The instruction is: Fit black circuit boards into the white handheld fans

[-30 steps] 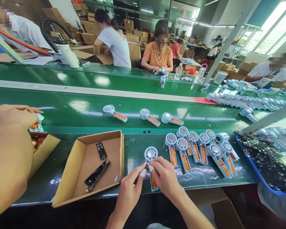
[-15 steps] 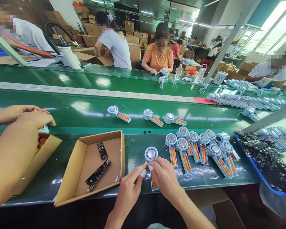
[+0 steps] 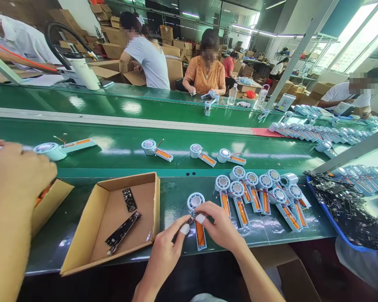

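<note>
In the head view, a light-blue handheld fan body [image 3: 200, 240] lies at the bench's front edge, its round head pointing away and an orange insert in its open handle. Over its neck, my left hand [image 3: 164, 248] pinches a narrow dark circuit board [image 3: 190, 220], mostly hidden by the fingers. My right hand [image 3: 222, 226] is closed too, its thumb and fingertips meeting at the board's far end; whatever small part they grip is hidden. White covers sit on some fingertips. To the right of my hands, several similar fan bodies [image 3: 266, 199] lie grouped.
Left of my hands stands a cardboard tray [image 3: 157, 201] with dark circuit boards [image 3: 123, 233]. A co-worker's hands [image 3: 22, 172] work at the far left. More fans [image 3: 149, 146] lie on the green belt [image 3: 122, 157]. A blue bin [image 3: 329, 214] of black parts stands right.
The dark board now shows between my fingers, and the fan's handle is more exposed. At left, the co-worker's hands have moved left, and another fan body now shows on the belt.
</note>
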`<state>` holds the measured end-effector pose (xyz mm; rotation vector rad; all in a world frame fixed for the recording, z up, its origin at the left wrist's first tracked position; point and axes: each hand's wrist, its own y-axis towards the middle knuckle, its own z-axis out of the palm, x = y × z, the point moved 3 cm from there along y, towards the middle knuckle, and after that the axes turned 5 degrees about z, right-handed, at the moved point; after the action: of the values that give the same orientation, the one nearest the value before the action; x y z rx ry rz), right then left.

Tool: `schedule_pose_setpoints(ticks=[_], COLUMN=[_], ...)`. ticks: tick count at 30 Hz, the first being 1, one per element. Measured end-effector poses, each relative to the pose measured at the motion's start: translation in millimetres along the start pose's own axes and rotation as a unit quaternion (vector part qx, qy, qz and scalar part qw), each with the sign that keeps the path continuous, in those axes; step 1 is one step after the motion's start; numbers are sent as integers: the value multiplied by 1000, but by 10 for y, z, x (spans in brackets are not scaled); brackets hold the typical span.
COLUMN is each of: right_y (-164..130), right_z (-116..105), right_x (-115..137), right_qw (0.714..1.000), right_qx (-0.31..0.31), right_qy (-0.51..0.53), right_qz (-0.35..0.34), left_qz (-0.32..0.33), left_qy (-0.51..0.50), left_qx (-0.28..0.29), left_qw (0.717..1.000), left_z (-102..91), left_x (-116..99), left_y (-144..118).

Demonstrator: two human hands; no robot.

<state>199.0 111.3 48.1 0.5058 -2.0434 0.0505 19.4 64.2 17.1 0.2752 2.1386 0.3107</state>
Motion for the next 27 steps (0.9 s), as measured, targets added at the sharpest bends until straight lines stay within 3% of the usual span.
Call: schedule_pose_setpoints(ticks=[4, 7, 11, 14, 17, 19, 23, 27], right_y=[-154, -248, -190, -91, -39, -32, -50, -63], right_z=[-201, -121, 61, 173, 294, 349, 371, 329], right_x=[-21, -50, -131, -253, -312, -288, -198, -127], right_qw=[998, 995, 1000, 979, 924, 901, 897, 914], right_qx=[24, 80, 3, -56, -61, -53, -27, -11], right_qy=[-30, -54, 25, 182, 327, 371, 376, 349], right_qz=[42, 23, -18, 75, 187, 219, 231, 207], left_qz=[-46, -67, -61, 1, 54, 59, 13, -117], left_qy=[31, 24, 48, 121, 201, 210, 121, 28], left_qx=[15, 38, 53, 75, 120, 134, 80, 15], left_qw=[998, 997, 996, 990, 971, 967, 989, 993], left_z=[15, 53, 90, 81, 47, 13, -38, -26], left_x=[19, 5, -28, -58, -79, -84, -79, -46], left_y=[-65, -72, -53, -51, -58, -57, -50, -67])
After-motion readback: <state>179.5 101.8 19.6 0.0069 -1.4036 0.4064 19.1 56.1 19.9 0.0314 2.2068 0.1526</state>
